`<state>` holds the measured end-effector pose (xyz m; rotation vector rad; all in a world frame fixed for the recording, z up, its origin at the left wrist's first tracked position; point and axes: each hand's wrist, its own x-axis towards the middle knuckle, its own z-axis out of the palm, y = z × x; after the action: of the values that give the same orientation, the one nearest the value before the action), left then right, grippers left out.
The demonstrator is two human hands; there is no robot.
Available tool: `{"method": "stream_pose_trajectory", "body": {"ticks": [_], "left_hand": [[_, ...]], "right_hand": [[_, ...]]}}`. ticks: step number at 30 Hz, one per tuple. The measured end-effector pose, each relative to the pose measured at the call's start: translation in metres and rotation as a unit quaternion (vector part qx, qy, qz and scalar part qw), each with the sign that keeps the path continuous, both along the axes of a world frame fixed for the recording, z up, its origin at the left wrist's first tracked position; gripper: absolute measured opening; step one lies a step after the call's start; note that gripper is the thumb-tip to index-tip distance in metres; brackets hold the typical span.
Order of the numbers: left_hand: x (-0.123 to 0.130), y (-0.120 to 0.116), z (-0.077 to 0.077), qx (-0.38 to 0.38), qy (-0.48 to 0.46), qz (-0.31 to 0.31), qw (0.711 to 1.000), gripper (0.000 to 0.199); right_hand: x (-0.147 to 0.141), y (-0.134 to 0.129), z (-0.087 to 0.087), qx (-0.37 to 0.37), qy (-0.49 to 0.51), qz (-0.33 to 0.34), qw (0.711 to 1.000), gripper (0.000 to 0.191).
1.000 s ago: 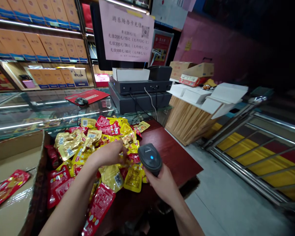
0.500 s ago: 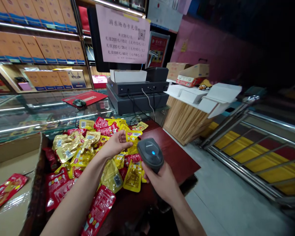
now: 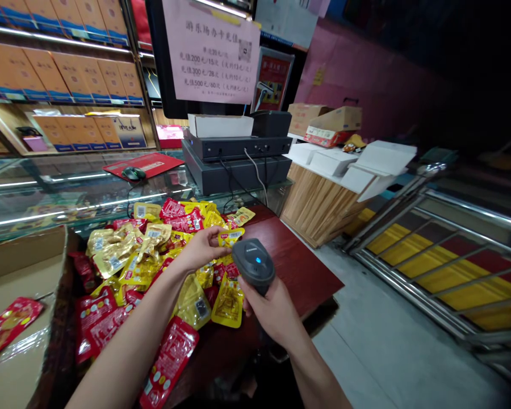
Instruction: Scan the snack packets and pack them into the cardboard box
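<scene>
My right hand (image 3: 269, 311) is wrapped round the handle of a dark grey barcode scanner (image 3: 254, 262), which shows a blue light on top. Close to the scanner's front, my left hand (image 3: 205, 247) pinches a yellow snack packet (image 3: 230, 236) by its side; the scanner head hides the packet's lower part. Beneath and around the left hand lies a heap of red, yellow and gold packets. A yellow packet (image 3: 228, 302) rests just left of my right hand, and a red packet (image 3: 170, 359) lies nearest to me beside my left forearm.
An open cardboard box (image 3: 56, 307) with a red packet (image 3: 9, 326) inside stands at the left. Behind the heap are a glass counter (image 3: 85, 190), a mouse (image 3: 134, 174), and a monitor with a paper sign (image 3: 210, 62). Metal railing (image 3: 413, 267) runs along the right.
The scanner in my right hand has moved slightly left, nearer the yellow packet, and now covers more of it. My left hand still pinches the packet. The whole view has shifted a little.
</scene>
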<state>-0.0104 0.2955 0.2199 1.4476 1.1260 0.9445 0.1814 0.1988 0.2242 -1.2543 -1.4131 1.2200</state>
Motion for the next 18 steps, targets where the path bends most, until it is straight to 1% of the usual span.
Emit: {"method": "stream_pose_trajectory", "body": {"ticks": [5, 12, 18], "left_hand": [[-0.0011, -0.0020, 0.0042, -0.008, 0.020, -0.005, 1.000, 0.050], [-0.0032, -0.0017, 0.0059, 0.000, 0.021, -0.014, 1.000, 0.045], [-0.0036, -0.0022, 0.0076, -0.009, 0.018, -0.011, 1.000, 0.045]], "right_hand": [[-0.0030, 0.0005, -0.0001, -0.002, -0.002, -0.007, 1.000, 0.022], [-0.0029, 0.0010, -0.0002, 0.035, -0.025, -0.001, 0.999, 0.022], [-0.0036, 0.0008, -0.0010, 0.025, -0.018, 0.000, 1.000, 0.025]]}}
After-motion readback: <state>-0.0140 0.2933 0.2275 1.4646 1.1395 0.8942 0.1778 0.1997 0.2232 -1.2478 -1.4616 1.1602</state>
